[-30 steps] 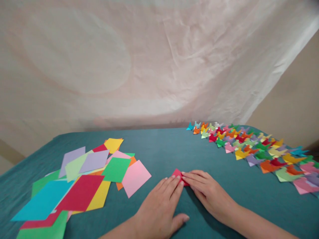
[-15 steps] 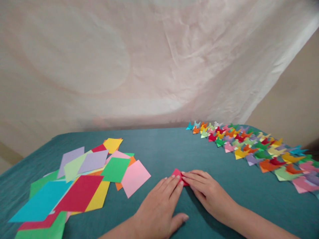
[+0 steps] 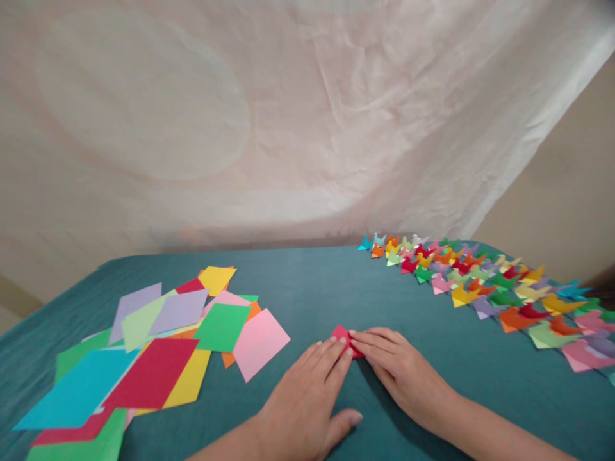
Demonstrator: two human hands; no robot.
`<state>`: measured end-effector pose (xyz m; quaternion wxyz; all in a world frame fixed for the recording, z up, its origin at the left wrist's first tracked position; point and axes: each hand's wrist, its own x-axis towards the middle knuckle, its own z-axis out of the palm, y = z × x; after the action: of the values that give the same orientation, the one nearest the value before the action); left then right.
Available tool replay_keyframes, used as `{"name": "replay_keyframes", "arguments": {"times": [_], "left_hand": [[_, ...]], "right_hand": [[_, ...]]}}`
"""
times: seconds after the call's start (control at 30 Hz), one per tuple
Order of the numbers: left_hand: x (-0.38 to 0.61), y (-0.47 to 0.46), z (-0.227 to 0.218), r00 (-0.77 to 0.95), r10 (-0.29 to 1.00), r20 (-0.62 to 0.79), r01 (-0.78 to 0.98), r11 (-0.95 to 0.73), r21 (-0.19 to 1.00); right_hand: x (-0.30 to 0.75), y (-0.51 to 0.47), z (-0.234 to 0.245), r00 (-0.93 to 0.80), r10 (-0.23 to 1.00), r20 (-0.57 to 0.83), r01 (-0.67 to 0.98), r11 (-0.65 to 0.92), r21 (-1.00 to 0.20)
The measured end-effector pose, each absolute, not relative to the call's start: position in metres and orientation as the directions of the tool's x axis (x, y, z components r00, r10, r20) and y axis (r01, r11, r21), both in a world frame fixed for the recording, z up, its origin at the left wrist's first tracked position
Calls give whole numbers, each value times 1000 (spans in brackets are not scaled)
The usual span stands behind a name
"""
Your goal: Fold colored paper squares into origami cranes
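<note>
A small folded piece of red origami paper (image 3: 341,332) lies on the table in front of me, mostly covered by my fingers. My left hand (image 3: 312,384) rests over its near left part, fingers stretched out flat on it and thumb held apart. From the right, my right hand (image 3: 398,368) reaches in with its fingers close together, their tips closed on the paper's right side. The exact folds under the fingertips are hidden.
Loose coloured paper sheets (image 3: 148,374) overlap in a spread pile on the left. Rows of small folded paper birds (image 3: 464,296) in many colours stand along the right. A dark green cloth (image 3: 307,282) covers the table, and a pale hanging sheet (image 3: 288,128) is behind it.
Almost nothing differs. Both hands stay on the red paper in the same place, and the view has shifted very slightly.
</note>
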<state>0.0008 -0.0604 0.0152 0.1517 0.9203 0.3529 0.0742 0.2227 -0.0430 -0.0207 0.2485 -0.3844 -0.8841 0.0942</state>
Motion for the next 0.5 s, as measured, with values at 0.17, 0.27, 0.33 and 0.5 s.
{"name": "replay_keyframes", "arguments": {"times": [0.17, 0.27, 0.33, 0.5], "left_hand": [[0, -60, 16, 741, 670, 35, 620, -703, 349], [0, -60, 17, 740, 673, 16, 627, -697, 348], [0, -60, 18, 740, 673, 12, 628, -697, 345], [1, -60, 19, 734, 679, 0, 642, -694, 326]], "right_hand": [[221, -44, -18, -572, 738, 358, 643, 674, -363], [221, -44, -17, -566, 739, 365, 644, 673, -363], [221, -45, -17, -566, 736, 372, 642, 676, -362], [221, -44, -17, -572, 733, 369, 644, 680, -351]]}}
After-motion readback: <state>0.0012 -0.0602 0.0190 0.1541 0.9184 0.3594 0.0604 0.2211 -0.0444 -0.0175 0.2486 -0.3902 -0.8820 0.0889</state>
